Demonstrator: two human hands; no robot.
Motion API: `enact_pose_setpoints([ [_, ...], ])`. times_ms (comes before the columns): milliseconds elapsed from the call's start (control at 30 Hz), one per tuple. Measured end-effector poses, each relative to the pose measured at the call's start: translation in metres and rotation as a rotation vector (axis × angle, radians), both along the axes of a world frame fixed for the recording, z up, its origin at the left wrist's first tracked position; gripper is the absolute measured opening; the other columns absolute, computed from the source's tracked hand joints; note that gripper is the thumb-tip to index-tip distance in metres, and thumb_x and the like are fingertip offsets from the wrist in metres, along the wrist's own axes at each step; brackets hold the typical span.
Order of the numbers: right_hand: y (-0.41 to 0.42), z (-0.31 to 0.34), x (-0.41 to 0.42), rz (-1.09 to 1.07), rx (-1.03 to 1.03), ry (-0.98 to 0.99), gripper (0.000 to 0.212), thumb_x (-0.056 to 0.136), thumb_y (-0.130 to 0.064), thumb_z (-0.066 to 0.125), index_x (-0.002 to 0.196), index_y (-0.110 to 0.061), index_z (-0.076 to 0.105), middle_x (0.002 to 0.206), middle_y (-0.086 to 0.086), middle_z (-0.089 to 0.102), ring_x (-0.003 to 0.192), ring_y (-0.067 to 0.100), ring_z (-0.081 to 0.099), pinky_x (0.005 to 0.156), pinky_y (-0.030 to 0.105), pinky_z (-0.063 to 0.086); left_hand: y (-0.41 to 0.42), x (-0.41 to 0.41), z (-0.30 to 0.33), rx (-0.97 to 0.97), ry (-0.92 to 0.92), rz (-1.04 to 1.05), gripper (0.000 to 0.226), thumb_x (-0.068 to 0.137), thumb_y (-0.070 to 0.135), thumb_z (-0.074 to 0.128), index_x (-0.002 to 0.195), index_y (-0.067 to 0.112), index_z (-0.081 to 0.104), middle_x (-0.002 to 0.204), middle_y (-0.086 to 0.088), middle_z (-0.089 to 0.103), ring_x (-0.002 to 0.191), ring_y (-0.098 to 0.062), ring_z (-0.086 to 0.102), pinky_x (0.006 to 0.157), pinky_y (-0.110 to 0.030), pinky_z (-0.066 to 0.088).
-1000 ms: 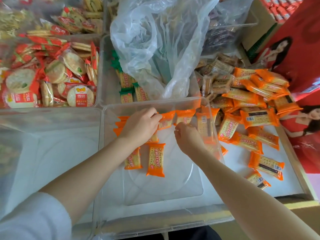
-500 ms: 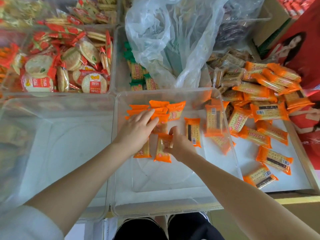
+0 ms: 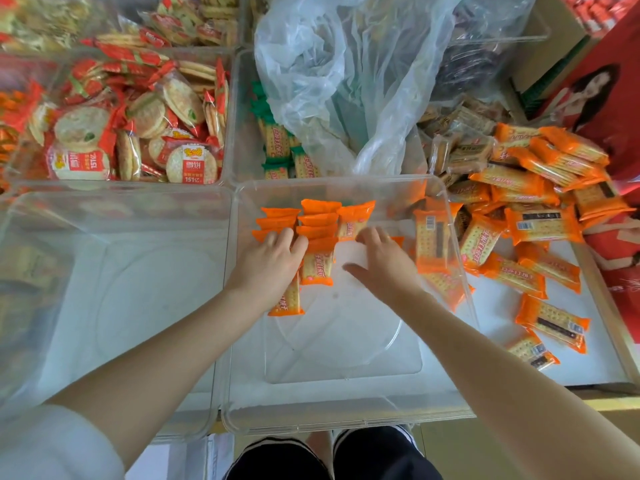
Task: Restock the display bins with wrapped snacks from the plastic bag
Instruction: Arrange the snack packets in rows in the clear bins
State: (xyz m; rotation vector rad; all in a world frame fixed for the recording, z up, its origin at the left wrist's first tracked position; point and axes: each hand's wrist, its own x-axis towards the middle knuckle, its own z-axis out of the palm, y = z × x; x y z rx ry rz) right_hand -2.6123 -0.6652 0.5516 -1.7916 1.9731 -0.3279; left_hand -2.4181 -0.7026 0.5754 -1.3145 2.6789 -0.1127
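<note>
While left hand (image 3: 268,261) presses orange packs (image 3: 317,220), right hand (image 3: 382,261) spread; plastic bag (image 3: 332,74) seemingly blocks rear bin (image 3: 239,109).

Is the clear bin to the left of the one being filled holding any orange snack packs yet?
No, the left clear bin shows only its bare bottom.

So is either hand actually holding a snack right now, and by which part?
Neither grips one. The left hand rests flat on the orange packs in the clear bin; the right hand is spread open beside them.
</note>
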Motion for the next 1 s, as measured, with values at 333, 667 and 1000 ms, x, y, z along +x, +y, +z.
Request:
enact_pose_setpoints([
  [333, -0.005, -0.03, -0.031, 0.288, 0.227, 0.751, 0.081, 0.085, -0.027, 0.064, 0.145, -0.003, 0.014, 0.142, 0.02, 0.033, 0.128, 0.035, 0.038, 0.104, 0.04, 0.037, 0.01, -0.01, -0.005, -0.058, -0.061, 0.09, 0.042, 0.066, 0.026, 0.078, 0.101, 0.014, 0.058, 0.086, -0.006, 0.057, 0.069, -0.019, 0.061, 0.05, -0.025, 0.043],
  [667, -0.043, 0.02, -0.045, 0.188, 0.028, 0.598, 0.032, 0.085, 0.0, 0.05, 0.114, -0.013, 0.051, 0.107, 0.005, 0.063, 0.104, 0.027, 0.057, 0.088, 0.032, 0.036, 0.015, -0.031, -0.019, -0.228, 0.185, -0.206, 0.039, 0.066, 0.002, 0.061, 0.103, 0.014, 0.057, 0.096, -0.008, 0.061, 0.077, -0.025, 0.058, 0.056, -0.032, 0.045],
  [1000, -0.043, 0.014, -0.045, 0.067, -0.249, 0.84, 0.026, 0.059, -0.007, 0.076, 0.081, -0.008, 0.062, 0.074, 0.009, 0.063, 0.072, 0.029, 0.061, 0.061, 0.032, 0.048, 0.011, -0.056, -0.031, -0.043, 0.105, -0.342, 0.035, 0.059, 0.012, 0.081, 0.09, 0.013, 0.065, 0.103, -0.009, 0.062, 0.091, -0.027, 0.06, 0.07, -0.034, 0.05],
])
